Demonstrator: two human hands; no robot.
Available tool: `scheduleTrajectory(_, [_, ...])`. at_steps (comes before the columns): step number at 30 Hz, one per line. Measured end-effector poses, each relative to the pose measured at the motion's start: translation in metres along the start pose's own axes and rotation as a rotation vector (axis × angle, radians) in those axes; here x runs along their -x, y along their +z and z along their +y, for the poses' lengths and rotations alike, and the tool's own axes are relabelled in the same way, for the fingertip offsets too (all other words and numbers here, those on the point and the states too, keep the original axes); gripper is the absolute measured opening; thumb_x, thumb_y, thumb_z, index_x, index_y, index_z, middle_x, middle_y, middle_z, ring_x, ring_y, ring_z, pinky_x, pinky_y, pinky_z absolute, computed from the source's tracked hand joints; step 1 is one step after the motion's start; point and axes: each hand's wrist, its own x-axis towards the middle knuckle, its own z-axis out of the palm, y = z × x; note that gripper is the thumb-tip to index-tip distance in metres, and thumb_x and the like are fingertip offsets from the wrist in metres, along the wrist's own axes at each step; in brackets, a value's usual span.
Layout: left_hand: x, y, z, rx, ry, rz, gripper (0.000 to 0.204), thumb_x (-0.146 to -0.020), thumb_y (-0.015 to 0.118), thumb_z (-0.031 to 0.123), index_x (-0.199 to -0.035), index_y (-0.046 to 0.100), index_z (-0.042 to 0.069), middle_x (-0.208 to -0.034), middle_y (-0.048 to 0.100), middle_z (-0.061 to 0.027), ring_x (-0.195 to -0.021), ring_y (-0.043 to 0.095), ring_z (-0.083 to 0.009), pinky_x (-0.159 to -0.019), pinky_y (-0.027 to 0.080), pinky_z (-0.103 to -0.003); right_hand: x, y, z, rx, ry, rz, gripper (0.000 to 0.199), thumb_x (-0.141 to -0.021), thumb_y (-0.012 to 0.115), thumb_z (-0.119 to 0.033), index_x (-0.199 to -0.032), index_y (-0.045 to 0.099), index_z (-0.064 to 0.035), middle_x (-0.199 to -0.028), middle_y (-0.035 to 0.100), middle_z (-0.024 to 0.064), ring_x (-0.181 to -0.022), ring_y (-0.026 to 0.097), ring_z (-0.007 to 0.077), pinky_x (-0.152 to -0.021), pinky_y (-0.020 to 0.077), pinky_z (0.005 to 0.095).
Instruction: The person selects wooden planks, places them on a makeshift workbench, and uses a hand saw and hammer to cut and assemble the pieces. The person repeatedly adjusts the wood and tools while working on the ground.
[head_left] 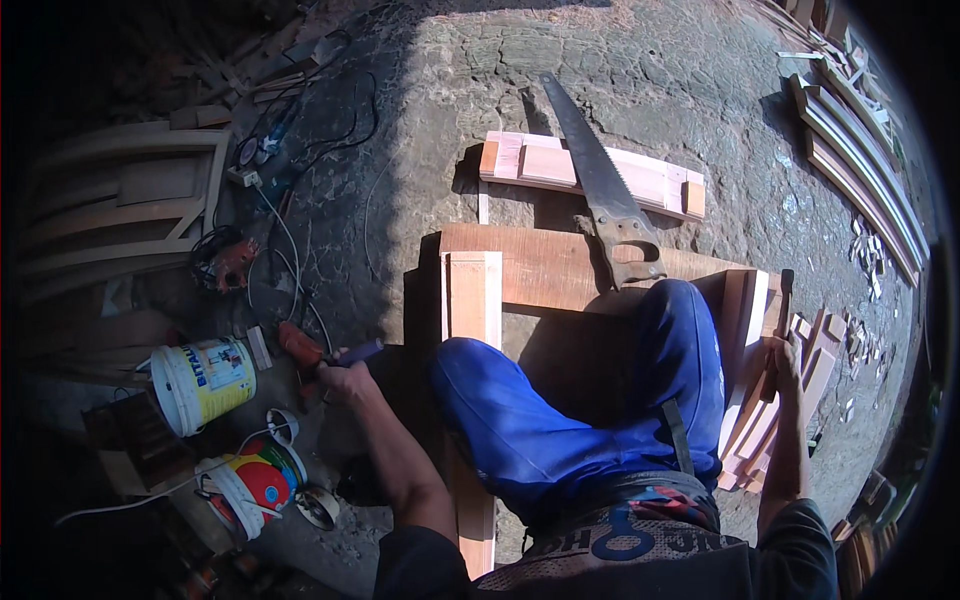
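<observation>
Out to the left, my left hand (345,380) is closed around a tool with a purple-blue handle (362,352); its working end cannot be made out. Right beside that hand is a red power tool (300,346). On the right, my right hand (788,362) grips what looks like a hammer (786,290), its dark head upward and its brown handle passing through my fingers. A handsaw (592,150) rests across a wide brown board (545,265) and a pinkish notched timber (600,172) before my knees.
A light timber beam (472,290) runs by my left knee. Cut wood strips (810,370) lie beyond my right knee. At left are a white-yellow bucket (205,380), a red-yellow bucket (255,485), cables (292,250) and a wooden frame (200,190). Curved mouldings (860,165) lie far right.
</observation>
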Motion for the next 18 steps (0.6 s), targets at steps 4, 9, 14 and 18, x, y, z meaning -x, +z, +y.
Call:
scheduleTrajectory(4, [0.066, 0.159, 0.004, -0.219, -0.067, -0.465, 0.027, -0.106, 0.058, 0.042, -0.107, 0.059, 0.015, -0.074, 0.053, 0.0009, -0.061, 0.049, -0.0137, -0.063, 0.045, -0.034, 0.052, 0.045, -0.117, -0.133, -0.080, 0.129, 0.031, -0.101, 0.067, -0.042, -0.096, 0.052, -0.0147, -0.058, 0.046, -0.0052, -0.043, 0.047, 0.0066, -0.038, 0.0375, 0.0245])
scheduleTrajectory(9, [0.151, 0.266, -0.072, -0.426, -0.207, -0.907, 0.017, -0.103, 0.065, 0.029, -0.106, 0.059, 0.013, -0.084, 0.065, -0.0039, -0.063, 0.057, -0.0159, -0.067, 0.052, -0.035, 0.063, 0.113, -0.189, -0.355, -0.250, 0.174, 0.048, -0.099, 0.070, -0.031, -0.134, 0.055, -0.0025, -0.069, 0.053, -0.0006, -0.055, 0.054, 0.0084, -0.047, 0.0453, 0.0245])
scheduleTrajectory(14, [0.142, 0.272, -0.134, -0.695, -0.294, -1.185, 0.026, -0.102, 0.062, 0.016, -0.126, 0.052, 0.011, -0.095, 0.065, -0.0097, -0.061, 0.055, -0.0128, -0.059, 0.051, -0.030, 0.066, 0.179, -0.248, -0.449, -0.203, -0.151, 0.041, -0.091, 0.071, -0.016, -0.125, 0.052, -0.0004, -0.067, 0.055, 0.0027, -0.045, 0.051, 0.0119, -0.042, 0.0438, 0.0269])
scheduleTrajectory(18, [0.178, 0.264, -0.148, -0.835, -0.278, -1.198, 0.050, -0.102, 0.055, 0.006, -0.149, 0.038, 0.016, -0.100, 0.065, -0.0129, -0.071, 0.063, -0.0160, -0.067, 0.059, -0.031, 0.070, 0.220, -0.247, -0.437, -0.121, -0.282, 0.045, -0.090, 0.072, -0.013, -0.128, 0.051, 0.0000, -0.068, 0.053, 0.0006, -0.045, 0.051, 0.0112, -0.041, 0.0422, 0.0252])
